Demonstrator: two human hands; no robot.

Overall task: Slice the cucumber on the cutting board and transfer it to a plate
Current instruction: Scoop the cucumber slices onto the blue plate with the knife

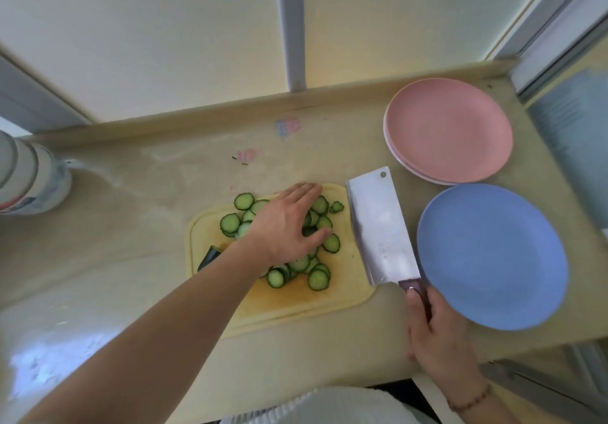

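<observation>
Head view, left grip [285, 223] flat on cucumber slices [297, 261], right grip [434, 328] clasping cleaver [378, 226], three plates [492, 256]

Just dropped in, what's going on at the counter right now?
A person is partway through the cucumber job. The slices lie heaped on the cutting board, and the left hand rests flat over them with fingers spread. The right hand grips the cleaver, whose blade lies along the board's right edge. The blue plate and pink plates hold nothing yet.
</observation>
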